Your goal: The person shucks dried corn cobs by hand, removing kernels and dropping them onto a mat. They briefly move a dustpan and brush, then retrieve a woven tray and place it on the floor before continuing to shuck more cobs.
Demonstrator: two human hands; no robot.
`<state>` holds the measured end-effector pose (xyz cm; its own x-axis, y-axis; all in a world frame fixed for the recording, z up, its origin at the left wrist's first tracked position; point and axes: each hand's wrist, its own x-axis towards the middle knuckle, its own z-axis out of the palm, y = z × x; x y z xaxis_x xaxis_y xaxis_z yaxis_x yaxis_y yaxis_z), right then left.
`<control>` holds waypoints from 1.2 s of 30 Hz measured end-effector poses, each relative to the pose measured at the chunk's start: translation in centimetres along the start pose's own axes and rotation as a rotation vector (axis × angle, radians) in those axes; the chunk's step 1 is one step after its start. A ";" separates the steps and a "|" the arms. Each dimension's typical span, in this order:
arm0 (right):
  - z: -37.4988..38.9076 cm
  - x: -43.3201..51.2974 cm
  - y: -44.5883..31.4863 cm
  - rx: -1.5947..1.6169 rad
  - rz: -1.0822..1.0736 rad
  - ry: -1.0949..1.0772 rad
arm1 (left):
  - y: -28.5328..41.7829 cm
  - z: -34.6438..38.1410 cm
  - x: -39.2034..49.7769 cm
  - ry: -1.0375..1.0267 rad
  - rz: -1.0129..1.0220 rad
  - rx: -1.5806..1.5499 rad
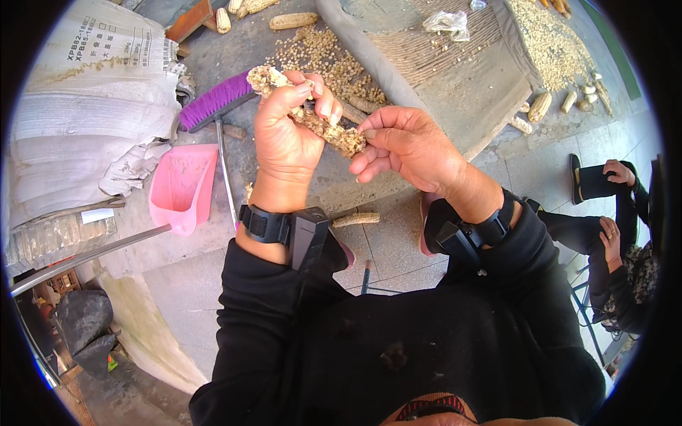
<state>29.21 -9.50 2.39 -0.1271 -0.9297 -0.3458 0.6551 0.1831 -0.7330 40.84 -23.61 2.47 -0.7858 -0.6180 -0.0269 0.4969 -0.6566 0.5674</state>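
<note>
My left hand (293,117) is closed round a dried corn cob (325,129), whose rough, crumbly upper end sticks out past the thumb. Whether this is one cob or two pieces side by side I cannot tell, as the fingers cover the middle. At the cob's lower right end is my right hand (407,146), its thumb and fingertips at the tip and the other fingers loosely curled; a firm grip cannot be made out. Beyond the hands, loose corn kernels (319,53) and a few cobs lie on the grey surface.
A purple broom (218,101) and a pink dustpan (181,186) are at the left, beside white sacking (96,117). A grey ridged mat (453,69) and more kernels (554,48) lie beyond. One cob (356,219) rests near my feet. Another person (613,255) sits at the right.
</note>
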 end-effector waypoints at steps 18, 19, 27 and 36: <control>-2.0 4.3 5.9 -0.555 0.080 0.048 | 9.8 -13.5 -1.3 0.510 -0.210 0.511; -1.7 5.0 7.2 -0.633 0.134 0.052 | 9.8 -14.9 -1.9 0.577 -0.267 0.590; -0.4 7.0 14.7 -1.089 -0.153 -0.117 | 8.5 -24.5 -9.9 0.862 -0.219 0.953; -5.7 8.8 15.7 -1.524 -0.378 0.130 | 2.8 -31.8 -13.5 0.873 -0.248 1.850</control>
<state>34.14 -12.99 -15.56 -0.2163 -0.9763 -0.0001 -0.7543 0.1672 -0.6348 64.53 -30.91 -21.72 -0.1404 -0.9695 -0.2008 -0.8899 0.0347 0.4549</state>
